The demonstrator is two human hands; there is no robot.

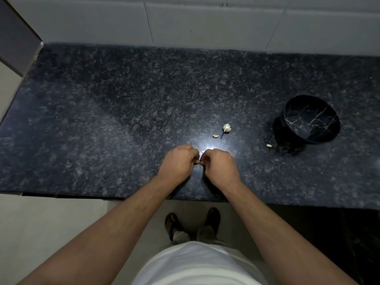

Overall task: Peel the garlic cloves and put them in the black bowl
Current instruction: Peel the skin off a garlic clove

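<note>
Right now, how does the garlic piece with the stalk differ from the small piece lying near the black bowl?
The garlic piece with the stalk is bigger and rounder; the small piece is only a little flake-like bit. The first has a thin stalk pointing toward the person; the second shows none. The first lies near the middle of the counter; the second lies beside the black bowl. Both are whitish and lie untouched outside the bowl.
</note>
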